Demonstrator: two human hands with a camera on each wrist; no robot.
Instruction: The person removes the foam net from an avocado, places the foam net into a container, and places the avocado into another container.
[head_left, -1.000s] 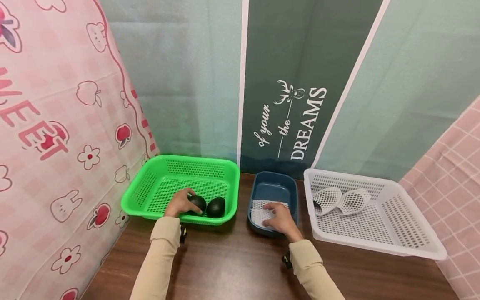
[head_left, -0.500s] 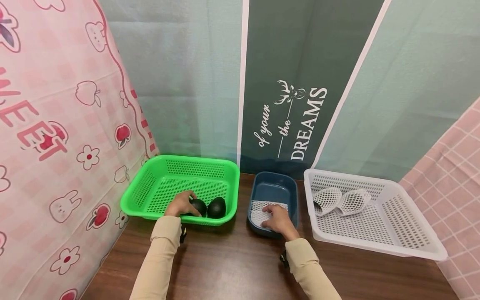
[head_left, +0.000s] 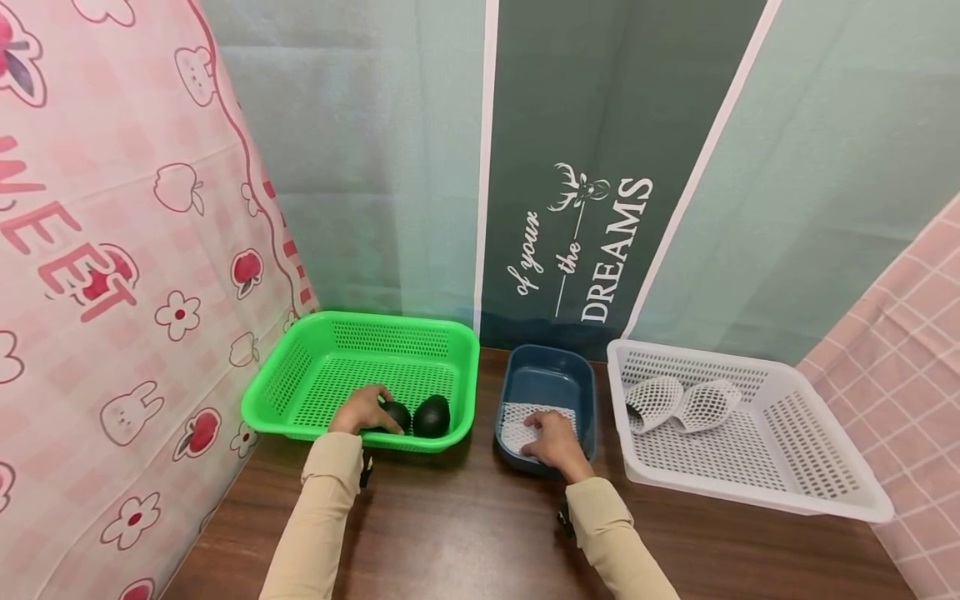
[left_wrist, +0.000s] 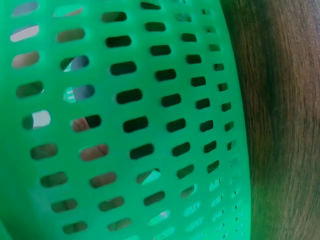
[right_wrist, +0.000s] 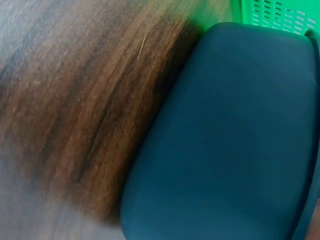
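My left hand [head_left: 363,410] reaches over the near wall of the green basket [head_left: 300,367] and grips a dark avocado [head_left: 395,415] by its left side. Another avocado [head_left: 432,416] lies just to its right. In the blue tray [head_left: 551,371], white foam net sleeves [head_left: 516,425] lie flat in the near half. Over them is my right hand [head_left: 553,437], fingers bent and fingertips at the netting, thumb toward the near side. The wrist views show mostly the green basket's perforated wall [left_wrist: 150,85] and the blue tray's outer wall [right_wrist: 225,130], which hide the fingers' work.
On the right stands a white basket [head_left: 750,454] with two netted fruits [head_left: 705,404] in its left part. All three containers sit on a brown wooden table [head_left: 465,525]. A green fabric backdrop [head_left: 375,167] rises behind them, with pink cloths at both sides.
My right hand has shifted slightly left and nearer, and its thumb and fingers have drawn a little closer together over the foam nets. The left hand keeps its hold on the avocado.
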